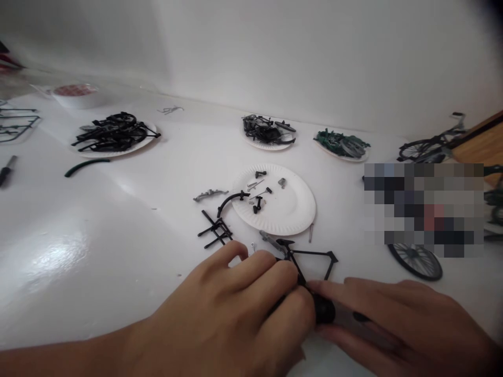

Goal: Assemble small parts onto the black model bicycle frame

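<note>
My left hand (251, 303) is closed around the lower part of a small black model bicycle frame (312, 253), and its fingers hide much of it. A black saddle (285, 242) tops the frame, with a grey part (271, 242) beside it. My right hand (412, 319) grips what looks like a screwdriver (324, 310), with a black end and a smoky grey handle. Its tip is hidden behind my left fingers. Just beyond my left hand lie a black rack-like part (215, 229) and a curved black mudguard (228, 201), which reaches onto the plate's rim.
A white paper plate (302, 209) holds several small parts. Farther back stand plates of black parts (113, 133), mixed parts (267, 131) and green parts (341, 144). A wheel (416, 261) lies at right, below a pixelated patch. Another screwdriver (8, 170) is far left.
</note>
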The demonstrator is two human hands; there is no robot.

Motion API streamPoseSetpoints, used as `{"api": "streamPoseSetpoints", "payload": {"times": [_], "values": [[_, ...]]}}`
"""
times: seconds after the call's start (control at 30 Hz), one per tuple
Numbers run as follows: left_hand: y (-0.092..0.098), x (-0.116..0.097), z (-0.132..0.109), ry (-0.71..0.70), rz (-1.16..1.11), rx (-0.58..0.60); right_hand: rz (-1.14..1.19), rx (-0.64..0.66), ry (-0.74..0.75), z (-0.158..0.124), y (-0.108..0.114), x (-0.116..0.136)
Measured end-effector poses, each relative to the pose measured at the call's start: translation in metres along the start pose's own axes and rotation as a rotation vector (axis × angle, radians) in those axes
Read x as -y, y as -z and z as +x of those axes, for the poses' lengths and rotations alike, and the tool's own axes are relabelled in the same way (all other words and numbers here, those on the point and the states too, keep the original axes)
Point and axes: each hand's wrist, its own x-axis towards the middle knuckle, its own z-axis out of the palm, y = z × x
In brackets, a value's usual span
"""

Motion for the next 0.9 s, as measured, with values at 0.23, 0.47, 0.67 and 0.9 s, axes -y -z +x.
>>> {"api": "streamPoseSetpoints", "payload": {"times": [0.23, 0.47, 0.67, 0.9], "values": [[0.001, -0.001, 0.001, 0.029, -0.021, -0.007, -0.044, -0.126, 0.052, 0.0, -0.003, 0.0], [0.0, 0.0, -0.001, 0.115, -0.119, -0.002, 0.128, -0.167, 0.0, 0.004, -0.005, 0.0], [0.0, -0.001, 0.001, 0.117, -0.11, -0.018, 0.04, -0.15, 0.049, 0.004, -0.006, 0.001], [0.002, 0.001, 0.003, 0.088, -0.096, 0.027, -0.097, -0.222, 0.098, 0.004, -0.005, 0.004]]}}
